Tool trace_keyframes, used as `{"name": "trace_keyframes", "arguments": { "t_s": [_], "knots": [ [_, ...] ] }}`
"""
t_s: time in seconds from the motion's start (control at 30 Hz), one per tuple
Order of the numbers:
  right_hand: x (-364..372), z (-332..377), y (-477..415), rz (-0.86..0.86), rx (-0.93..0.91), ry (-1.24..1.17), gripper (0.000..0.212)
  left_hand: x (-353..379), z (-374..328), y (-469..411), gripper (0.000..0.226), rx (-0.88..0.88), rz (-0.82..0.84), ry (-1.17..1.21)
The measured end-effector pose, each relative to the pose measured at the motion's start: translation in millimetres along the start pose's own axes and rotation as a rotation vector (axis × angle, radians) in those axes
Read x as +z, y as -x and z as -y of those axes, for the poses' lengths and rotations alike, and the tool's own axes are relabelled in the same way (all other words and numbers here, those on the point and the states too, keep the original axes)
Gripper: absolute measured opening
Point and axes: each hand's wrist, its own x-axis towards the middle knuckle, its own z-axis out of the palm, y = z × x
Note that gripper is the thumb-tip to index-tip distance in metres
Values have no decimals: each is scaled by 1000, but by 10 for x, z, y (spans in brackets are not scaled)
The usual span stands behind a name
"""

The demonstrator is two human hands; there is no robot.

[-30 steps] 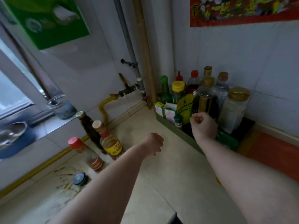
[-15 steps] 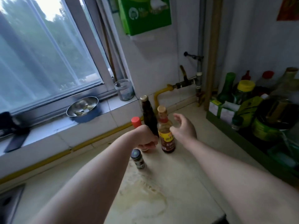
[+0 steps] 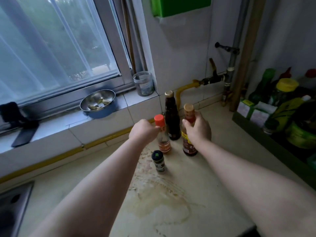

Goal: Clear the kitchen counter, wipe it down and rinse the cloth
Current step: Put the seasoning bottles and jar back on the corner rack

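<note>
Several bottles stand on the beige counter (image 3: 213,168) near the wall. My left hand (image 3: 144,130) grips the neck of the clear bottle with a red cap (image 3: 164,141). My right hand (image 3: 198,129) is curled round the brown sauce bottle with a tan cap (image 3: 189,115). A tall dark bottle (image 3: 171,120) stands between and behind them. A small dark spice jar (image 3: 159,162) stands in front, untouched. A brownish dried stain (image 3: 159,199) spreads over the counter below the bottles.
A green tray (image 3: 266,142) crowded with bottles and boxes sits at the right. On the window sill are a metal bowl (image 3: 98,101), a glass jar (image 3: 143,82) and a dark cleaver (image 3: 24,135). A sink corner (image 3: 12,207) shows at the lower left.
My view swung left from the tray to the loose bottles. My right hand, open half a second ago, has closed on the tan-capped bottle; my left hand has settled on the red-capped bottle.
</note>
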Motion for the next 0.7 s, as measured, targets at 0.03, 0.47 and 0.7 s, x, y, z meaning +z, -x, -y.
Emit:
{"name": "trace_keyframes", "arguments": {
  "t_s": [0.03, 0.47, 0.7],
  "knots": [
    [6, 4, 7, 5, -4, -3, 29, -1, 10, 0, 32, 10, -20, 1],
    [-251, 188, 162, -121, -29, -87, 29, -60, -289, -140, 49, 205, -69, 410],
    [-374, 89, 231, -112, -18, -47, 27, -23, -605, -363, 52, 257, 5, 163]
  ]
}}
